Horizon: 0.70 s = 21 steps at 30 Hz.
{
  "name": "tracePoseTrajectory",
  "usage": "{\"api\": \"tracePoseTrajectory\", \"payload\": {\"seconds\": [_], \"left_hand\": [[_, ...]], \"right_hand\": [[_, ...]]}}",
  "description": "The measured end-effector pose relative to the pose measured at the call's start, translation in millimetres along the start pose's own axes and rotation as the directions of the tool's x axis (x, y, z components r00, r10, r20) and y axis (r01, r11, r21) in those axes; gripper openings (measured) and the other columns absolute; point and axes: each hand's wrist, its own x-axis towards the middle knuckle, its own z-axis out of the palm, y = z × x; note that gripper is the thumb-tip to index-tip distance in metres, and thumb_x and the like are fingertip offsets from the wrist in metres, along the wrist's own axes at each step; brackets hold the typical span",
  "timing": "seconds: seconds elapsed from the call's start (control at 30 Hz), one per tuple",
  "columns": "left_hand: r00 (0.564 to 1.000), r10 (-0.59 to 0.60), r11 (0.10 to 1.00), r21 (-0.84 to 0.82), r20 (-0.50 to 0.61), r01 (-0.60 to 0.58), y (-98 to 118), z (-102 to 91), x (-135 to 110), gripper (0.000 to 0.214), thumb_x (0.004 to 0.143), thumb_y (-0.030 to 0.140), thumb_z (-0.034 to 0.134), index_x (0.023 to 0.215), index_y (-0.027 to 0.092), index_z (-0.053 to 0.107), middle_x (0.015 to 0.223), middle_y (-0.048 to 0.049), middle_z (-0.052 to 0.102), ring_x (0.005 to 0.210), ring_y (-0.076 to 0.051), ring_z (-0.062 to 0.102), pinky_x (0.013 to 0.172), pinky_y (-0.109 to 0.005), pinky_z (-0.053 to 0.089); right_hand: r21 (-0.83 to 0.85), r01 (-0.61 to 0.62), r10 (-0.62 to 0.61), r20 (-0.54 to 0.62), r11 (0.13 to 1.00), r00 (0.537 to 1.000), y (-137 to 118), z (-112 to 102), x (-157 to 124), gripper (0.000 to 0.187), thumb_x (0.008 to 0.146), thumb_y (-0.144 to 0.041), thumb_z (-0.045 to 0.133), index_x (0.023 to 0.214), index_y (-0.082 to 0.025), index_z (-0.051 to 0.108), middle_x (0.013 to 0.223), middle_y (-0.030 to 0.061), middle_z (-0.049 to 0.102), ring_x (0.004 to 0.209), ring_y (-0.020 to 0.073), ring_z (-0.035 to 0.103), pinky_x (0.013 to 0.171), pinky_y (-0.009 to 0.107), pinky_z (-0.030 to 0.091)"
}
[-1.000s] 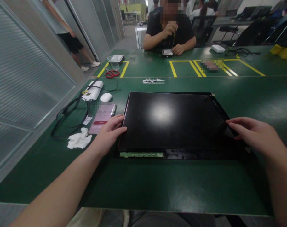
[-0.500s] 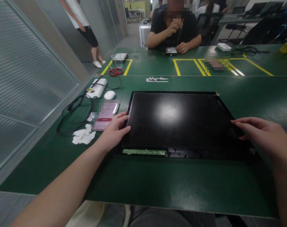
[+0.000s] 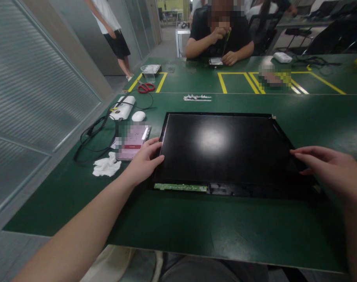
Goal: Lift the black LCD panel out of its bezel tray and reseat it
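A black LCD screen panel [image 3: 225, 156] lies face up in front of me, its glossy surface reflecting a bright spot. Along its near edge on the left runs a narrow green circuit board [image 3: 180, 188]. My left hand [image 3: 144, 160] grips the panel's left edge, thumb on top and fingers along the side. At the opposite edge, my right hand [image 3: 322, 164] pinches the rim between thumb and fingers. Part of the right hand's grip is hidden behind its own thumb.
Left of the panel lie a phone [image 3: 134, 143], crumpled tissue [image 3: 107, 164], a white mouse-shaped object [image 3: 138, 116], a white device [image 3: 123, 107], black cables [image 3: 87, 137] and red-handled scissors [image 3: 145, 88]. Beyond are thin white strips [image 3: 197, 98]. Across the green table [image 3: 196, 227] sits a person [image 3: 221, 39] handling a small device.
The whole view has shifted slightly, so most things sit a little further right. Both hands keep their places on the panel's edges, and the panel stays flat.
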Motion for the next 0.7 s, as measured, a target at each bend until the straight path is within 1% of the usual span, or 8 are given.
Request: {"api": "tracePoseTrajectory", "payload": {"seconds": [0.1,0.23,0.4,0.6,0.7], "left_hand": [[1.0,0.008,0.999,0.032,0.01,-0.008,1,-0.5,0,0.051,0.086,0.029,0.067,0.135,0.017,0.074,0.167,-0.0179,0.045,0.157,-0.039,0.041,0.129,-0.058,0.035],[1.0,-0.004,0.998,0.066,0.005,0.004,2,0.1,0,0.054,0.086,0.03,0.066,0.138,0.016,0.071,0.168,-0.0184,0.043,0.158,-0.039,0.041,0.129,-0.059,0.035],[1.0,0.005,0.997,0.08,0.003,-0.005,3,1.1,1,0.052,0.087,0.029,0.063,0.137,0.015,0.071,0.168,-0.0193,0.044,0.158,-0.038,0.041,0.129,-0.058,0.035],[0.999,0.034,0.993,0.117,0.001,-0.034,4,1.7,1,0.044,0.087,0.028,0.063,0.129,0.018,0.074,0.165,-0.0181,0.046,0.157,-0.038,0.042,0.129,-0.057,0.034],[0.999,0.034,0.986,0.163,-0.001,-0.034,6,2.2,1,0.044,0.088,0.027,0.062,0.129,0.018,0.073,0.164,-0.0185,0.047,0.157,-0.038,0.041,0.131,-0.057,0.031]], "right_hand": [[-0.006,0.012,-0.012,0.025,1.0,1.0,-1,-1,-1,0.05,0.051,-0.057,0.073,0.089,-0.026,0.078,0.1,0.0071,0.08,0.058,0.0227,0.066,0.054,0.036,0.049],[0.015,0.021,-0.021,0.022,1.0,1.0,-3,-1,-2,0.05,0.048,-0.056,0.073,0.086,-0.025,0.078,0.101,0.0076,0.08,0.06,0.0221,0.066,0.056,0.037,0.052],[0.053,0.001,-0.003,0.024,0.999,1.0,-7,-1,-5,0.05,0.044,-0.055,0.075,0.084,-0.026,0.077,0.102,0.0084,0.08,0.059,0.022,0.064,0.051,0.037,0.052],[0.114,-0.01,0.011,-0.008,0.993,1.0,-15,0,-10,0.047,0.037,-0.052,0.076,0.076,-0.025,0.077,0.099,0.0084,0.079,0.068,0.0215,0.064,0.055,0.036,0.055],[0.116,-0.015,0.016,-0.011,0.993,1.0,-15,0,-9,0.046,0.039,-0.052,0.076,0.076,-0.025,0.077,0.098,0.008,0.079,0.07,0.0221,0.064,0.056,0.036,0.054]]}}
